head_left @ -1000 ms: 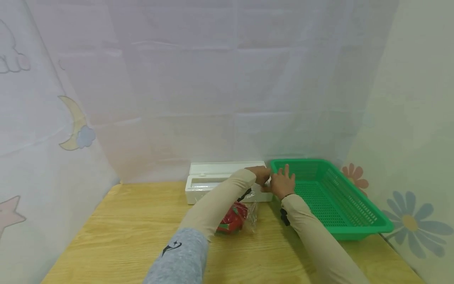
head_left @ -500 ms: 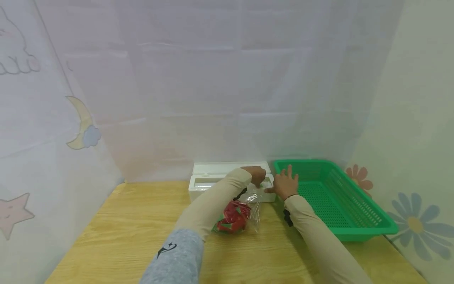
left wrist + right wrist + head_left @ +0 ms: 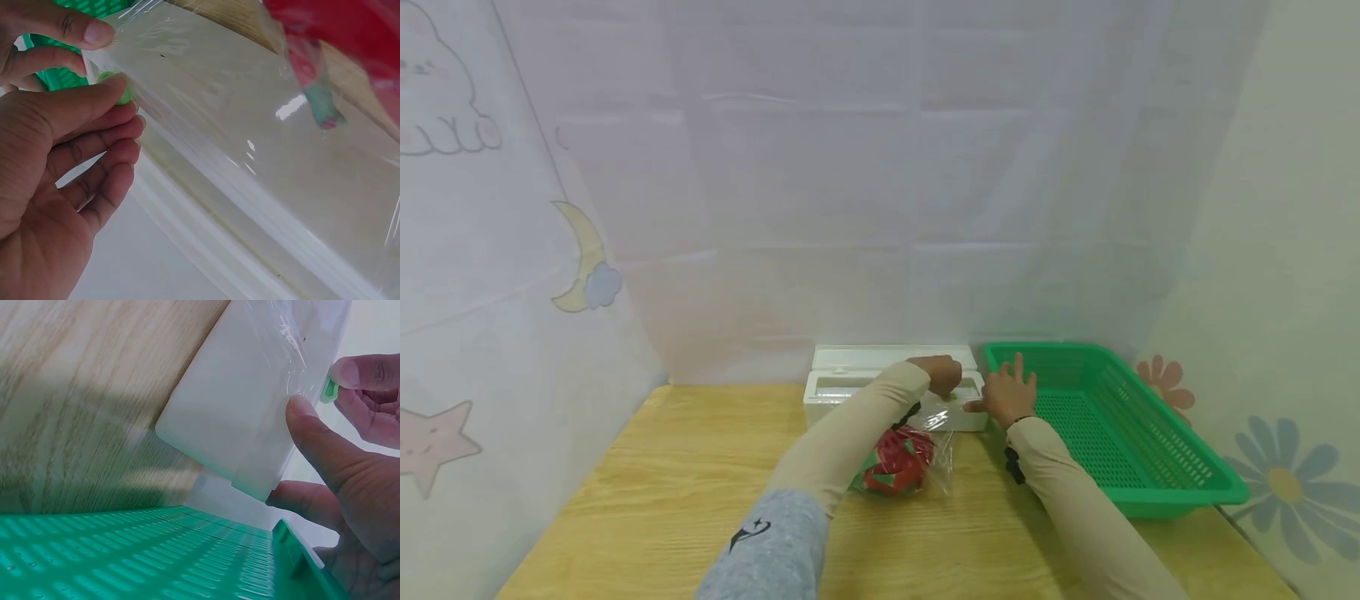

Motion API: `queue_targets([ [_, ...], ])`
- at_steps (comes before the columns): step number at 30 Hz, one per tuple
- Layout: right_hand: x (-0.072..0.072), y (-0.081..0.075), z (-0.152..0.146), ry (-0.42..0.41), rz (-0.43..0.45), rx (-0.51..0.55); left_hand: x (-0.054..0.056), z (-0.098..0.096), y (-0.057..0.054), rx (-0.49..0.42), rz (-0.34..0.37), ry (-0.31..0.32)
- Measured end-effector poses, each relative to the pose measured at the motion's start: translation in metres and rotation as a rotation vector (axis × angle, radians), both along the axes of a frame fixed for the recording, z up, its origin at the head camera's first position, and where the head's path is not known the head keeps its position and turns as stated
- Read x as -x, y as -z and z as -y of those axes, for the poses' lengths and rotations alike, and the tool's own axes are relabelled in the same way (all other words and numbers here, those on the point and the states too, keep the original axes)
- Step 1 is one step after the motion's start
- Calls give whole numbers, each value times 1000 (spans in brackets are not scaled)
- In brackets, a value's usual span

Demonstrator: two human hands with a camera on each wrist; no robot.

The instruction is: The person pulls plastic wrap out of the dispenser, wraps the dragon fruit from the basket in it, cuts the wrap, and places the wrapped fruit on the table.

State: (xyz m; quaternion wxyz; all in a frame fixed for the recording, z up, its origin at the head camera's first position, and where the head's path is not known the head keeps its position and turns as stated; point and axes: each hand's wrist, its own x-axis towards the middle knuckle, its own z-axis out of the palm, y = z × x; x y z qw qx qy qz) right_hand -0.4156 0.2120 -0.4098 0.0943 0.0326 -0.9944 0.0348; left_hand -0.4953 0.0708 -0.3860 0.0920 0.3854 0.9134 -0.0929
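Observation:
A white cling film box (image 3: 962,421) stands with its lid raised at the back of the table. Near its right end my left hand (image 3: 936,375) pinches a small green slider (image 3: 119,89) between thumb and fingers, on the box's upper edge. My right hand (image 3: 1008,395) grips the box's right end, thumb on the front face and forefinger at the corner; its other fingers are spread. Clear film (image 3: 281,334) hangs down the front. In front of the box lies a red, green-tipped dragon fruit (image 3: 901,462) under clear film, partly hidden by the left forearm.
A green perforated basket (image 3: 1180,437) stands close against the box's right end, beside the right hand. The wooden table (image 3: 722,467) reaches a cloth-covered wall (image 3: 850,292) behind the box. A patterned wall (image 3: 1240,333) borders the right side.
My left hand has slid leftward along the box's edge, away from the right hand, uncovering the box's right end. The right hand keeps its place. The head view has shifted slightly.

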Motion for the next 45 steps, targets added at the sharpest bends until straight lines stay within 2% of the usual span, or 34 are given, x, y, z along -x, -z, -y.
queue_targets([
  [9,1,-1,1,-37,-32,5,10,12,5,-87,38,28],
  [15,2,-3,5,-45,-31,-10,4,22,-1,-112,58,28],
  [20,2,-1,9,-51,-18,9,0,32,-1,-126,67,48],
  [25,2,-1,7,-64,-11,17,4,40,1,-110,60,68],
  [31,2,-6,-5,-47,-18,0,7,52,-2,-85,34,49],
  [35,3,-7,-12,-43,-15,4,4,62,-4,-87,18,40],
  [41,2,0,-18,-39,7,29,-7,76,-3,-152,47,38],
  [45,3,2,-20,-43,21,38,-12,81,-3,-178,35,47],
])
